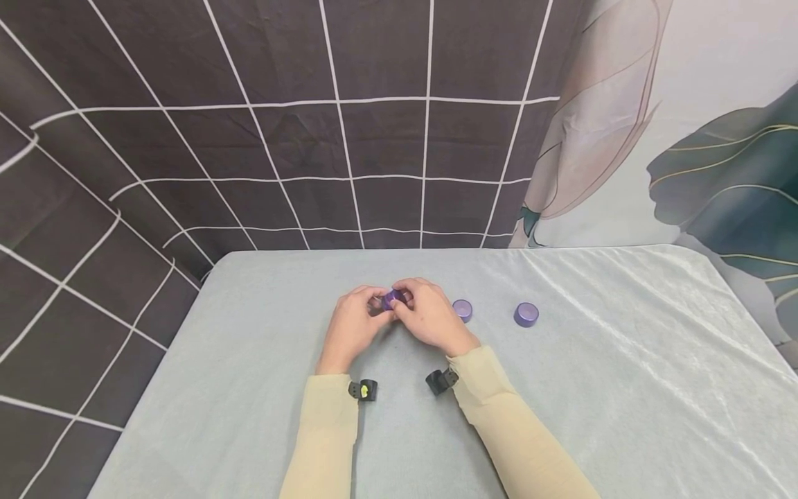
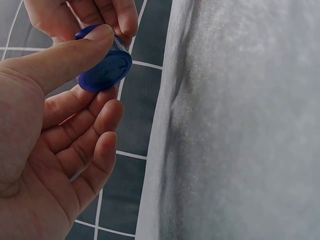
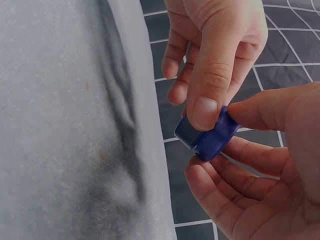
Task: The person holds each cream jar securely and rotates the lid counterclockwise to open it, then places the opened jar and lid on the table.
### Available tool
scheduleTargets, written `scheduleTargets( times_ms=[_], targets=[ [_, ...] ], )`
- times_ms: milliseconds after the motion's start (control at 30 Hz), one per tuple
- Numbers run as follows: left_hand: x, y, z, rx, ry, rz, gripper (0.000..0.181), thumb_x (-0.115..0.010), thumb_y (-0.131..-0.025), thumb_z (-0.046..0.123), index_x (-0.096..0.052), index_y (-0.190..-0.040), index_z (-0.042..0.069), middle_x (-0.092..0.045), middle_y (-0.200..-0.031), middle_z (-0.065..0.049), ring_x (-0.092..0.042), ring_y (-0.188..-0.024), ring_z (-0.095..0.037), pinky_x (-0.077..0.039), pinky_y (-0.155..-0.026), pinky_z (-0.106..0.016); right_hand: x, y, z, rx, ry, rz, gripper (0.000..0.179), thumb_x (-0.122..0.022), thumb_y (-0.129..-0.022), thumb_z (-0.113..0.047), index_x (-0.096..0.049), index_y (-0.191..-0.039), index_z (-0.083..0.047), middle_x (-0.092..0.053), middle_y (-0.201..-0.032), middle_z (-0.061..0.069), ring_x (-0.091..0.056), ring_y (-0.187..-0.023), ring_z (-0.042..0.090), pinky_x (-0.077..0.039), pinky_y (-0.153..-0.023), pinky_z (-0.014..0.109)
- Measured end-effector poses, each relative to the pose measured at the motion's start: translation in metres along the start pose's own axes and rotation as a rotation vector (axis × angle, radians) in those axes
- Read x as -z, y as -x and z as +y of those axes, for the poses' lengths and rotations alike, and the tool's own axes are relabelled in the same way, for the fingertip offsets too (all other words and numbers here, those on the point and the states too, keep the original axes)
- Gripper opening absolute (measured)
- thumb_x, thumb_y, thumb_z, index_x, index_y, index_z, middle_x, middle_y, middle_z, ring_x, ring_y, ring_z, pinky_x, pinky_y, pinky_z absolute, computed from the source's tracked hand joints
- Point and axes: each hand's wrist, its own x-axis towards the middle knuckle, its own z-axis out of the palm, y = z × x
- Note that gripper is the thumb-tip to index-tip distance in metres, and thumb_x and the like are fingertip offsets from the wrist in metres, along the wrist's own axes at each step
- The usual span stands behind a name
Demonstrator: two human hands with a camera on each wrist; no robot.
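Note:
Both hands hold one small round purple container (image 1: 391, 300) above the table, between them. My left hand (image 1: 354, 324) pinches it, the thumb lying across its side in the left wrist view, where the container (image 2: 106, 71) looks blue and shows a flat round end. From the other side my right hand (image 1: 430, 317) grips the container's wider blue end between thumb and fingers. In the right wrist view the container (image 3: 216, 139) has a narrower section with fine markings, under the left thumb. Whether the two sections are joined or apart, I cannot tell.
Two more round purple pieces, flat-topped, lie to the right: a nearer one (image 1: 463, 310) beside the right hand and a farther one (image 1: 526, 314). A pale grey cloth covers the table (image 1: 249, 416). Behind it hangs a dark gridded cloth (image 1: 386, 138).

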Motion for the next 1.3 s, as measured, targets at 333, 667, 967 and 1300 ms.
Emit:
scheduleTargets(
  times_ms=[333, 667, 967, 1300],
  targets=[
    [0.0002, 0.0002, 0.0013, 0.006, -0.003, -0.006, 0.034, -0.086, -0.08, 0.02, -0.074, -0.109, 0.006, -0.07, -0.094, -0.004, -0.064, -0.082, -0.017, -0.052, -0.076, -0.036, 0.002, 0.0001, 0.001, 0.021, -0.006, -0.011, 0.031, -0.066, -0.092, -0.016, -0.069, -0.119, 0.0, -0.069, -0.109, 0.012, -0.064, -0.091, 0.023, -0.052, -0.084, 0.039],
    [-0.0008, -0.0005, -0.0007, 0.009, -0.016, -0.013, 0.035, -0.086, -0.08, 0.021, -0.074, -0.11, 0.006, -0.07, -0.094, -0.003, -0.065, -0.083, -0.017, -0.053, -0.079, -0.036, 0.0028, -0.0002, 0.002, 0.024, -0.005, -0.024, 0.034, -0.066, -0.087, -0.012, -0.068, -0.119, -0.001, -0.068, -0.107, 0.011, -0.064, -0.088, 0.021, -0.052, -0.082, 0.037],
    [-0.0004, -0.0006, -0.0001, 0.004, -0.013, -0.014, 0.035, -0.086, -0.08, 0.02, -0.074, -0.109, 0.006, -0.07, -0.094, -0.003, -0.066, -0.084, -0.018, -0.053, -0.079, -0.037, 0.0039, -0.0004, 0.0018, 0.04, -0.015, -0.026, 0.035, -0.067, -0.086, -0.01, -0.068, -0.119, -0.001, -0.069, -0.11, 0.012, -0.065, -0.091, 0.021, -0.053, -0.083, 0.038],
    [-0.0007, -0.0001, 0.0008, -0.014, -0.013, -0.014, 0.034, -0.086, -0.08, 0.019, -0.074, -0.109, 0.004, -0.07, -0.094, -0.004, -0.066, -0.084, -0.018, -0.053, -0.081, -0.037, 0.0042, -0.0003, 0.0019, 0.027, -0.05, -0.046, 0.035, -0.066, -0.087, -0.008, -0.067, -0.121, 0.0, -0.068, -0.117, 0.013, -0.069, -0.097, 0.023, -0.053, -0.089, 0.039]
  ],
)
